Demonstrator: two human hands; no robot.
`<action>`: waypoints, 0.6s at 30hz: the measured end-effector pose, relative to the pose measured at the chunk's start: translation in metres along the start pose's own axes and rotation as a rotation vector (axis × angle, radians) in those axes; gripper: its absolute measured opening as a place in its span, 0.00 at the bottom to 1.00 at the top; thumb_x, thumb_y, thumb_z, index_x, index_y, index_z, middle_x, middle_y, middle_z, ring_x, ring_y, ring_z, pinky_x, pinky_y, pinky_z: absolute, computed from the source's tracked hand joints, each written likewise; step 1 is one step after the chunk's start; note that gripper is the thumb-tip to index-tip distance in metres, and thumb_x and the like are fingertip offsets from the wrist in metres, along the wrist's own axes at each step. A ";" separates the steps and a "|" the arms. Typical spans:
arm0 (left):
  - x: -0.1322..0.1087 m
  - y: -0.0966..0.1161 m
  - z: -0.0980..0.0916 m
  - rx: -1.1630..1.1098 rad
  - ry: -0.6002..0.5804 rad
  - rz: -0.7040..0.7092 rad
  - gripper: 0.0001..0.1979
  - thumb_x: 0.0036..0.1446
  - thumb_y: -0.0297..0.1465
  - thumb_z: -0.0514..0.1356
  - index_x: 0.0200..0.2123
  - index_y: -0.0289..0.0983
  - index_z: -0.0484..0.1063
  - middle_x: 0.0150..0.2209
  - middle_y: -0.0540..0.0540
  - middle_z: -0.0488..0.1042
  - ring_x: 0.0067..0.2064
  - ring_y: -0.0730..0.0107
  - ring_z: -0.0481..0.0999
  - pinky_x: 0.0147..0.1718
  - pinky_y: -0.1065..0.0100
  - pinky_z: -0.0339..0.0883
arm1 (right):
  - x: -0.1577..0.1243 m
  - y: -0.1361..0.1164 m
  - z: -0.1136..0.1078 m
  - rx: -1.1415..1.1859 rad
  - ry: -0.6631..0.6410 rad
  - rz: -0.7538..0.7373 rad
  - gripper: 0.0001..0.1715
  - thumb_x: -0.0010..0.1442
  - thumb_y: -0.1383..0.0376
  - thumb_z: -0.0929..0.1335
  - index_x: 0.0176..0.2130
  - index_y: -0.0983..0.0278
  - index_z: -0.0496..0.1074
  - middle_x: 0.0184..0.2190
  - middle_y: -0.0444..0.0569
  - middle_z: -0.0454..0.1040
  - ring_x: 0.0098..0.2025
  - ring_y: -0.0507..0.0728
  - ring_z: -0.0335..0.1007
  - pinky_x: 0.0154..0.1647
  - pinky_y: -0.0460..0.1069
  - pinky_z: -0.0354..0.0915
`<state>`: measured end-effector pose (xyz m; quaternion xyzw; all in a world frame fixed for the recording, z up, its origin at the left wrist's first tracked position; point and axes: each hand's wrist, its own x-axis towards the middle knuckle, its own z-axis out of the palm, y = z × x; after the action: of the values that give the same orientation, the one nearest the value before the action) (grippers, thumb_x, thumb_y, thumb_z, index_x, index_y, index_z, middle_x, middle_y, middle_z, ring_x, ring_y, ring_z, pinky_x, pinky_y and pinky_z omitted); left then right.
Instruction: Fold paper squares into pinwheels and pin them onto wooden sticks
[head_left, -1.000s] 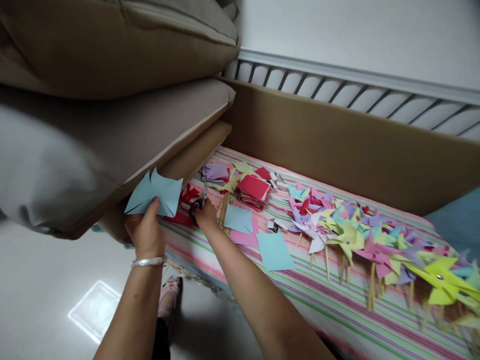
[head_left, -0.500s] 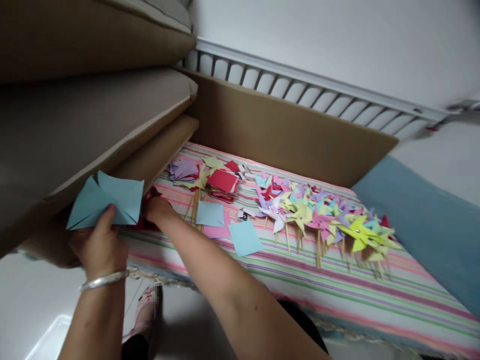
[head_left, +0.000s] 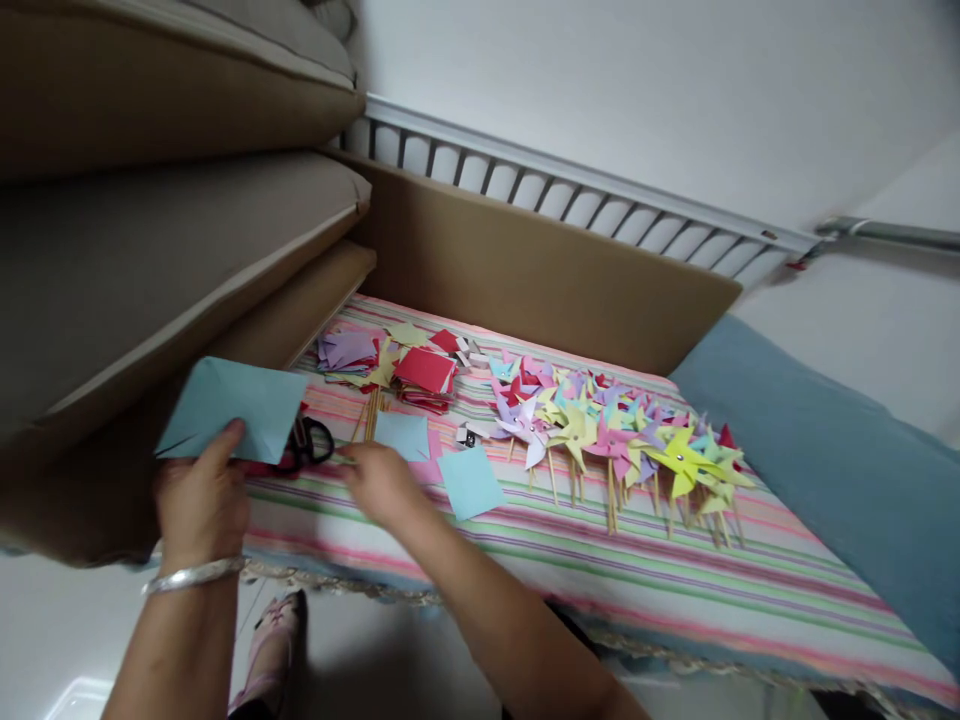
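Observation:
My left hand [head_left: 202,485] grips a light blue paper square [head_left: 244,405] with its thumb on top; a slit shows near the lower left corner. Beside that sheet lie scissors [head_left: 309,443] with dark handles, partly covered by it. My right hand [head_left: 382,485] is just right of the scissors, fingers closed, with a thin pale tip at the fingertips that I cannot make out. Beyond it lie thin wooden sticks [head_left: 371,412]. Two more light blue squares, a nearer one [head_left: 471,482] and a farther one [head_left: 405,434], lie close by, the farther over pink paper [head_left: 435,450].
A red paper stack [head_left: 426,370] and a pile of purple cut papers [head_left: 349,350] lie behind. Many finished pinwheels [head_left: 615,435] cover the right side of the striped cloth [head_left: 600,570]. Cushions [head_left: 187,250] lean at left; a brown board [head_left: 525,260] stands along the back.
My right hand has moved right and toward me, away from the scissors, which are now uncovered. The blue square in my left hand has turned slightly. The whole view has shifted a little.

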<state>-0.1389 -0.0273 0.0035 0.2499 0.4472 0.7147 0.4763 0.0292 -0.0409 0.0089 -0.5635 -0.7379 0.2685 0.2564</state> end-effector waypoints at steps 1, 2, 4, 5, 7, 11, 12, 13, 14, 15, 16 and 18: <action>-0.001 -0.001 0.004 -0.042 0.013 -0.003 0.16 0.43 0.30 0.66 0.38 0.44 0.71 0.30 0.58 0.76 0.31 0.74 0.74 0.23 0.76 0.66 | -0.016 0.020 -0.015 0.156 0.068 0.102 0.14 0.54 0.66 0.64 0.41 0.60 0.73 0.43 0.50 0.76 0.46 0.58 0.70 0.48 0.53 0.64; -0.002 -0.003 0.009 -0.084 -0.003 -0.031 0.16 0.39 0.27 0.67 0.36 0.40 0.72 0.31 0.56 0.76 0.30 0.74 0.74 0.22 0.76 0.65 | -0.029 0.039 -0.031 0.321 0.156 0.259 0.13 0.53 0.67 0.65 0.39 0.62 0.74 0.39 0.50 0.77 0.42 0.58 0.73 0.45 0.52 0.66; -0.010 -0.005 0.017 -0.120 -0.121 -0.172 0.15 0.37 0.25 0.68 0.33 0.36 0.73 0.32 0.51 0.77 0.29 0.72 0.74 0.23 0.75 0.66 | -0.047 0.069 -0.059 0.385 0.213 0.360 0.17 0.55 0.65 0.62 0.43 0.66 0.72 0.37 0.54 0.76 0.34 0.58 0.74 0.37 0.54 0.68; -0.015 -0.007 0.021 -0.106 -0.185 -0.257 0.14 0.37 0.25 0.68 0.32 0.35 0.73 0.32 0.49 0.77 0.30 0.70 0.75 0.24 0.73 0.68 | -0.051 0.079 -0.069 0.409 0.223 0.379 0.18 0.56 0.63 0.61 0.44 0.68 0.70 0.37 0.56 0.76 0.34 0.58 0.74 0.35 0.53 0.68; -0.025 -0.013 0.029 -0.039 -0.290 -0.413 0.14 0.38 0.26 0.68 0.33 0.33 0.74 0.31 0.46 0.78 0.30 0.67 0.76 0.28 0.69 0.70 | -0.052 0.088 -0.082 0.505 0.217 0.376 0.20 0.56 0.60 0.62 0.45 0.68 0.69 0.38 0.56 0.75 0.35 0.57 0.74 0.35 0.52 0.68; -0.039 -0.030 0.043 0.114 -0.425 -0.571 0.14 0.40 0.29 0.68 0.33 0.31 0.74 0.28 0.44 0.78 0.28 0.66 0.76 0.26 0.68 0.69 | -0.043 0.081 -0.079 0.793 0.247 0.259 0.25 0.53 0.55 0.67 0.47 0.65 0.69 0.41 0.54 0.74 0.40 0.57 0.73 0.36 0.50 0.67; -0.040 -0.033 0.047 0.140 -0.425 -0.573 0.14 0.39 0.29 0.68 0.33 0.31 0.74 0.28 0.44 0.78 0.27 0.66 0.75 0.25 0.68 0.68 | -0.041 0.080 -0.075 0.811 0.268 0.227 0.25 0.53 0.55 0.67 0.48 0.63 0.69 0.43 0.54 0.73 0.40 0.57 0.72 0.37 0.50 0.67; -0.041 -0.037 0.051 0.158 -0.415 -0.565 0.15 0.39 0.29 0.68 0.33 0.31 0.74 0.28 0.45 0.78 0.27 0.66 0.75 0.25 0.68 0.68 | -0.040 0.079 -0.070 0.821 0.285 0.202 0.25 0.53 0.55 0.68 0.49 0.62 0.69 0.44 0.53 0.73 0.41 0.57 0.72 0.38 0.50 0.67; -0.042 -0.040 0.054 0.168 -0.401 -0.552 0.16 0.38 0.29 0.69 0.34 0.32 0.74 0.29 0.45 0.78 0.28 0.67 0.75 0.26 0.68 0.68 | -0.039 0.080 -0.065 0.832 0.295 0.190 0.26 0.53 0.55 0.67 0.50 0.62 0.68 0.44 0.53 0.73 0.41 0.57 0.71 0.38 0.50 0.67; -0.043 -0.044 0.058 0.172 -0.389 -0.540 0.17 0.38 0.28 0.69 0.35 0.32 0.74 0.30 0.45 0.78 0.29 0.67 0.76 0.27 0.68 0.69 | -0.039 0.081 -0.061 0.851 0.300 0.189 0.26 0.53 0.55 0.68 0.51 0.61 0.68 0.44 0.52 0.73 0.41 0.57 0.71 0.39 0.50 0.66; -0.043 -0.047 0.062 0.173 -0.385 -0.531 0.18 0.37 0.28 0.69 0.36 0.32 0.74 0.30 0.45 0.79 0.30 0.67 0.76 0.29 0.68 0.69 | -0.038 0.083 -0.056 0.882 0.303 0.199 0.28 0.53 0.55 0.68 0.52 0.61 0.67 0.42 0.51 0.74 0.40 0.56 0.71 0.39 0.51 0.66; -0.045 -0.054 0.068 0.174 -0.395 -0.534 0.18 0.37 0.28 0.69 0.36 0.32 0.75 0.32 0.43 0.79 0.32 0.66 0.76 0.33 0.68 0.69 | -0.037 0.087 -0.049 0.973 0.317 0.228 0.31 0.51 0.59 0.70 0.54 0.61 0.65 0.35 0.48 0.75 0.36 0.55 0.71 0.38 0.50 0.65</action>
<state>-0.0425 -0.0327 -0.0082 0.2972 0.4551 0.4620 0.7008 0.1317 -0.0521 -0.0178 -0.4898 -0.4140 0.5180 0.5660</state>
